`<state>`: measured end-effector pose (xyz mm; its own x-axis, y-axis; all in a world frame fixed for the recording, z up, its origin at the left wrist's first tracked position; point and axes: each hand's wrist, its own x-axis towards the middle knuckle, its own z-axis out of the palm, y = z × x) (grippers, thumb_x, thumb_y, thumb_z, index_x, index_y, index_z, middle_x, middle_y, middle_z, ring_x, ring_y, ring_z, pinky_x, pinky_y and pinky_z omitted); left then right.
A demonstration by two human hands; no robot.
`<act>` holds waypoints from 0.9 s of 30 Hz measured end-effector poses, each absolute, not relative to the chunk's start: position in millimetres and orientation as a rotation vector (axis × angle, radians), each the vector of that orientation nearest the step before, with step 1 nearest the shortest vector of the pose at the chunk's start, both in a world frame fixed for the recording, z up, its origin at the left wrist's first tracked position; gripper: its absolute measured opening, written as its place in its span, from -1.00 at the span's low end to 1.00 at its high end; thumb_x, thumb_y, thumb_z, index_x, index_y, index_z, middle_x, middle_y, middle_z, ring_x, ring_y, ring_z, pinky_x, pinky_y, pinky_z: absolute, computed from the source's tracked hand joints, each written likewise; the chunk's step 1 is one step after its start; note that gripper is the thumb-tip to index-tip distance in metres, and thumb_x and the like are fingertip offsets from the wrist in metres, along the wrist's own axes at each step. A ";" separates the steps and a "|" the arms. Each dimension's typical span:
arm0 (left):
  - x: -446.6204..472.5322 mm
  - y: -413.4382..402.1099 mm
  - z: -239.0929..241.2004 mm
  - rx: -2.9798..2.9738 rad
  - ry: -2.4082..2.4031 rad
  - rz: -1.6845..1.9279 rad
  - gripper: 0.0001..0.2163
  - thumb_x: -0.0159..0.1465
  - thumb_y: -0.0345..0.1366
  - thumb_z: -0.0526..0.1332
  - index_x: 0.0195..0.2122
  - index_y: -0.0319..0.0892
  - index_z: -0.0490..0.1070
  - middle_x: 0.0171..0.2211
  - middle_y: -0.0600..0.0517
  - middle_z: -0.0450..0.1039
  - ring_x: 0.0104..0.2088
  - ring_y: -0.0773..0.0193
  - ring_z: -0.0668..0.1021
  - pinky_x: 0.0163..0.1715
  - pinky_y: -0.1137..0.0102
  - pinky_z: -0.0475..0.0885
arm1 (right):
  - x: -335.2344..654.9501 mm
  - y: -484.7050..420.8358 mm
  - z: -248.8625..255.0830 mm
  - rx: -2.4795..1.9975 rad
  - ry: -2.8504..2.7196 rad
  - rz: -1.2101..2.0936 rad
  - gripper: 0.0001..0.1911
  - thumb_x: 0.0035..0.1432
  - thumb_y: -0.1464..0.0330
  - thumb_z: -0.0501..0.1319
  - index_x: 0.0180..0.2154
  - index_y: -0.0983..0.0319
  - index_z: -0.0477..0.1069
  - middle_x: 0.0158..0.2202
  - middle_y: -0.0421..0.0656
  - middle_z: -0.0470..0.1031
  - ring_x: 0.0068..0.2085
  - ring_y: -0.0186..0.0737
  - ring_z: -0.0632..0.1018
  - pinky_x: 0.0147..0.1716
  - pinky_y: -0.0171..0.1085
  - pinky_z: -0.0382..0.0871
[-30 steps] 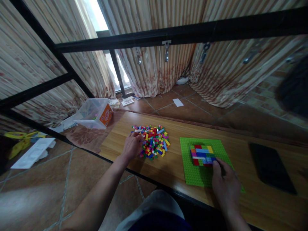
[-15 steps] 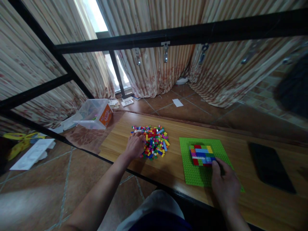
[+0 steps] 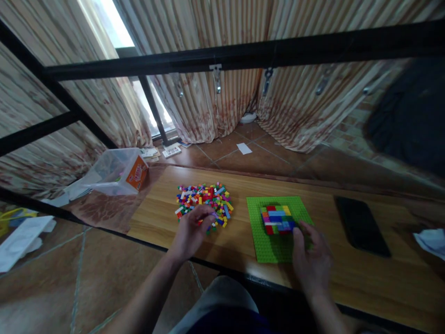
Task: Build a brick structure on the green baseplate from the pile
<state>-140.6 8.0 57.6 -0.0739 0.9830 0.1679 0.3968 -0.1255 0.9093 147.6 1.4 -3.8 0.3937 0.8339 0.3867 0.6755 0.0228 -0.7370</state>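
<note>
A heap of small coloured bricks (image 3: 205,199) lies on the wooden table (image 3: 365,278). My left hand (image 3: 192,231) hovers at the heap's near edge, fingers curled in a pinch; what they hold is too small to make out. To the right lies a green baseplate (image 3: 274,246) with a patch of coloured bricks (image 3: 277,219) built on it. My right hand (image 3: 311,257) rests on the plate's near right part, thumb and fingers spread, thumb tip touching the patch's corner.
A black phone (image 3: 361,225) lies right of the plate, and white crumpled paper (image 3: 431,241) at the far right edge. A clear plastic box (image 3: 114,171) stands at the table's left end. A black metal bar (image 3: 243,53) crosses overhead. Curtains hang behind.
My left hand has drawn back from the heap's left side to its near edge and closed into a pinch. The camera has shifted right. My right hand stays on the plate.
</note>
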 end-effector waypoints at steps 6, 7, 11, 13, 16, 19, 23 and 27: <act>-90.5 -3.9 50.7 1.330 1.153 1.157 -0.88 0.22 -0.31 0.27 -0.23 -0.16 0.54 -0.30 0.02 0.58 -0.25 0.27 0.58 -0.17 0.40 0.47 | 108.1 -29.0 36.8 -1.435 -1.420 0.701 -0.68 0.20 0.16 0.20 -0.04 0.11 0.46 -0.08 -0.13 0.53 -0.12 -0.21 0.52 -0.05 -0.14 0.39; -84.6 -4.6 50.1 1.311 1.123 1.147 -0.88 0.21 -0.31 0.28 -0.24 -0.16 0.54 -0.30 0.02 0.58 -0.25 0.27 0.58 -0.17 0.40 0.47 | 102.0 -32.2 40.6 -1.402 -1.402 0.783 -0.68 0.19 0.17 0.22 -0.03 0.09 0.45 -0.10 -0.15 0.53 -0.13 -0.23 0.52 -0.08 -0.17 0.40; -68.0 -6.9 50.3 1.291 1.054 1.085 -0.87 0.20 -0.33 0.27 -0.22 -0.16 0.48 -0.28 0.02 0.55 -0.25 0.27 0.57 -0.20 0.40 0.47 | 88.2 -35.8 46.4 -1.310 -1.296 0.962 -0.71 0.13 0.23 0.29 -0.09 0.10 0.49 -0.25 -0.20 0.53 -0.23 -0.27 0.51 -0.19 -0.25 0.41; -62.9 -8.0 51.7 1.306 1.055 1.040 -0.87 0.19 -0.32 0.27 -0.23 -0.17 0.44 -0.29 0.01 0.53 -0.26 0.27 0.56 -0.22 0.40 0.46 | 87.2 -35.2 46.7 -1.277 -1.253 1.023 -0.78 0.11 0.24 0.31 -0.17 0.11 0.53 -0.32 -0.22 0.52 -0.29 -0.29 0.49 -0.25 -0.27 0.39; -58.0 -8.8 55.0 1.332 1.082 0.983 -0.89 0.18 -0.29 0.27 -0.29 -0.17 0.41 -0.34 0.01 0.50 -0.30 0.27 0.54 -0.26 0.41 0.46 | 89.5 -35.0 45.9 -1.261 -1.169 1.137 -0.87 0.08 0.25 0.32 -0.30 0.12 0.56 -0.39 -0.23 0.53 -0.35 -0.30 0.48 -0.32 -0.29 0.37; -55.2 -7.9 58.0 1.331 1.072 0.930 -0.90 0.17 -0.27 0.27 -0.34 -0.17 0.40 -0.41 0.04 0.46 -0.35 0.30 0.52 -0.30 0.42 0.44 | 92.9 -35.8 42.8 -1.229 -1.013 1.277 -0.86 0.02 0.23 0.36 -0.35 0.14 0.57 -0.42 -0.23 0.54 -0.38 -0.30 0.48 -0.33 -0.28 0.38; -53.3 -5.6 56.0 1.266 1.011 0.899 -0.86 0.16 -0.26 0.29 -0.32 -0.18 0.41 -0.42 0.05 0.47 -0.38 0.31 0.51 -0.32 0.42 0.44 | 95.9 -37.4 35.6 -1.136 -0.818 1.379 -0.83 -0.01 0.22 0.39 -0.33 0.13 0.58 -0.48 -0.25 0.52 -0.42 -0.35 0.46 -0.38 -0.32 0.37; -52.9 -3.6 41.9 1.244 1.041 0.922 -0.82 0.19 -0.26 0.26 -0.21 -0.20 0.46 -0.36 0.02 0.51 -0.35 0.30 0.52 -0.28 0.40 0.45 | 101.4 -39.4 29.5 -1.100 -0.754 1.359 -0.73 0.00 0.22 0.39 -0.20 0.09 0.56 -0.45 -0.27 0.51 -0.42 -0.36 0.46 -0.38 -0.31 0.38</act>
<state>-52.9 -3.6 41.9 0.2826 0.9531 -0.1085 0.0072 0.1110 0.9938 101.4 -39.4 29.5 0.1162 0.9780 -0.1731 -0.3708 -0.1190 -0.9211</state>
